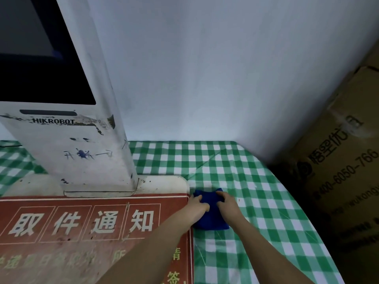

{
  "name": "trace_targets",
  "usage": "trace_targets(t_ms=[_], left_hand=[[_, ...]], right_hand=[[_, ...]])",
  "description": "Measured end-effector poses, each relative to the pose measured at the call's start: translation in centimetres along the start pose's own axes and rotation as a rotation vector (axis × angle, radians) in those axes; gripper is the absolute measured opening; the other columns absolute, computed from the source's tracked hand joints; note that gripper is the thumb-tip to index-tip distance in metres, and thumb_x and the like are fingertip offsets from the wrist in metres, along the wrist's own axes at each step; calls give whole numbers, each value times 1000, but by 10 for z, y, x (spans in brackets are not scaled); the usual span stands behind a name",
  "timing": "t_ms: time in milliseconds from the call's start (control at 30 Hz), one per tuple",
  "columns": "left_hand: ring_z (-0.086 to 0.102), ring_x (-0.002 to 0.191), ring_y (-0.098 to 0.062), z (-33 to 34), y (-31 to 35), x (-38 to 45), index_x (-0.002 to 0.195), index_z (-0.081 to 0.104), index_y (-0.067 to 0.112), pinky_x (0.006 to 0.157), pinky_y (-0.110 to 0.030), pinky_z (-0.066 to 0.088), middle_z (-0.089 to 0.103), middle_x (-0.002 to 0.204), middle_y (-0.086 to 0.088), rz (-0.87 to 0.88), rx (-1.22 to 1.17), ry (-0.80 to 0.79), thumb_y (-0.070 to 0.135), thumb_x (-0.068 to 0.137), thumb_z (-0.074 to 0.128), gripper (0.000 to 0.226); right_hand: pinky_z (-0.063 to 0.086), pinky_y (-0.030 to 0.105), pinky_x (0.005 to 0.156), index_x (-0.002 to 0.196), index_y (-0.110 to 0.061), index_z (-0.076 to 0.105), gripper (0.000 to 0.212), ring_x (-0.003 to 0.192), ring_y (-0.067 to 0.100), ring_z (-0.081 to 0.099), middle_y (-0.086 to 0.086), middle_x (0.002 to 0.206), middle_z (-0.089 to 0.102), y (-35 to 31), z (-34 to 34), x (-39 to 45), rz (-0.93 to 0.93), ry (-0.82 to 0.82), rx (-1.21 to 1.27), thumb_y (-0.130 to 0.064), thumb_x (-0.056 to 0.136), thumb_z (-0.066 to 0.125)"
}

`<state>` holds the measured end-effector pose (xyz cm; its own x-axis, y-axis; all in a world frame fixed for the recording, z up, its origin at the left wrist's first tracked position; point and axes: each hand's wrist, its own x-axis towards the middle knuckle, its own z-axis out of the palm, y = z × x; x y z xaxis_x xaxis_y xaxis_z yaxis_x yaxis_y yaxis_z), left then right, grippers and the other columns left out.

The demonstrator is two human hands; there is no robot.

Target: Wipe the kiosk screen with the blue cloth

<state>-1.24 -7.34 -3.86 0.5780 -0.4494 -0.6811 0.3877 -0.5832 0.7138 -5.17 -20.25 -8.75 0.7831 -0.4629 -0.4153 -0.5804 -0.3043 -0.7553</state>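
both hands, left hand [198, 204] and right hand [227, 203], grip the blue cloth [211, 219] on the counter [266, 201], just beside the kiosk base [164, 184] edge

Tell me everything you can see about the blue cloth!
The blue cloth is a deep, dark blue and looks soft, like a small towel. It seems folded or bunched into a rough square. It lies flat on the green-and-white checked tablecloth, right beside the corner of the red sign and the kiosk's white base. The left hand and the right hand both grip it near its far edge. It is not touching the kiosk screen.
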Motion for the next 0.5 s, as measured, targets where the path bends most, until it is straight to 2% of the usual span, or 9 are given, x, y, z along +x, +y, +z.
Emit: trace_targets(t_ms=[133, 200, 233, 267, 300, 333, 367, 433, 500], left_hand=[[37, 135, -31, 4, 4, -4, 153, 17, 9, 107, -29, 35, 20, 157, -13, 0, 3, 32, 9, 93, 43, 65], [40, 132, -29, 3, 5, -7, 150, 23, 6, 102, -26, 36, 36, 148, -14, -22, 32, 56, 7, 95, 41, 58], [46, 123, -28, 0, 5, -11, 142, 36, 6, 96, -26, 38, 50, 130, -11, -24, 29, 62, 6, 94, 41, 48], [51, 110, -25, -3, 6, -14, 122, 51, 9, 88, -26, 40, 54, 104, -6, -28, 25, 63, 4, 93, 40, 31], [52, 93, -21, -6, 6, -18, 96, 54, 14, 78, -26, 40, 48, 85, -2, -18, 23, 80, 2, 92, 40, 19], [50, 78, -16, -9, 6, -21, 82, 51, 14, 68, -25, 38, 45, 79, -2, -1, 11, 105, 0, 91, 39, 21], [46, 70, -12, -14, 7, -28, 83, 53, 10, 61, -24, 35, 48, 81, -6, 10, 8, 122, 0, 90, 39, 19], [47, 67, -11, -22, 10, -40, 106, 59, 5, 57, -21, 36, 55, 90, -8, 33, -5, 169, 5, 90, 42, 23], [49, 66, -12, -31, 13, -57, 105, 58, 9, 57, -23, 39, 56, 83, -4, 56, -28, 241, 14, 94, 42, 20]], right_hand=[[47, 32, 86, 140, -13, 43, 55, 115, 27, 50, 14, 144, 38, 0, -7, 3, -16, 25, -20, 5, 89, 35], [50, 35, 84, 138, -14, 44, 54, 111, 28, 53, 14, 142, 39, 2, -11, 3, 3, 45, -14, 5, 88, 33], [50, 37, 84, 137, -14, 45, 54, 109, 29, 54, 14, 141, 41, 1, -12, -1, 13, 49, -5, 5, 88, 33], [51, 37, 83, 136, -13, 46, 52, 107, 28, 55, 15, 139, 43, 1, -12, -2, 12, 54, -1, 4, 89, 33], [50, 36, 81, 135, -11, 47, 50, 106, 27, 55, 15, 138, 45, -3, -13, -7, 13, 52, -4, 4, 89, 34], [48, 32, 78, 134, -9, 48, 47, 105, 24, 55, 14, 136, 48, -7, -15, -12, 4, 50, -19, 3, 91, 35], [45, 27, 76, 133, -7, 49, 44, 103, 21, 54, 13, 134, 51, -13, -18, -19, 1, 39, -39, 2, 92, 36], [42, 23, 71, 130, -7, 52, 39, 99, 17, 53, 10, 132, 54, -28, -21, -26, -35, 44, -67, -1, 94, 38], [41, 22, 71, 129, -9, 53, 36, 92, 14, 54, 7, 132, 55, -46, -22, -38, -78, 41, -70, -5, 96, 39]])
